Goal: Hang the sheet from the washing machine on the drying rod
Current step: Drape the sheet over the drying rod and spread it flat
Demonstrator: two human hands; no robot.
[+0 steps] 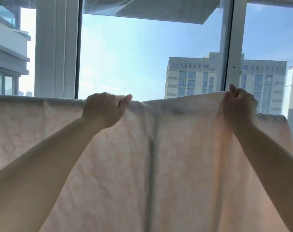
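A pale pink patterned sheet (181,156) hangs in front of me and fills the lower half of the view. Its top fold runs level from the left edge to the right, draped over a drying rod that the cloth hides. My left hand (104,110) grips the top fold near the middle, thumb pointing right. My right hand (237,106) pinches the top edge farther right and holds that stretch a little higher than the rest. A vertical crease runs down the sheet between my arms.
Behind the sheet stands a large window with white frames (57,47) and a second upright (232,44). Blue sky and tall buildings (192,76) show through the glass. A flat overhang (159,10) sits at the top.
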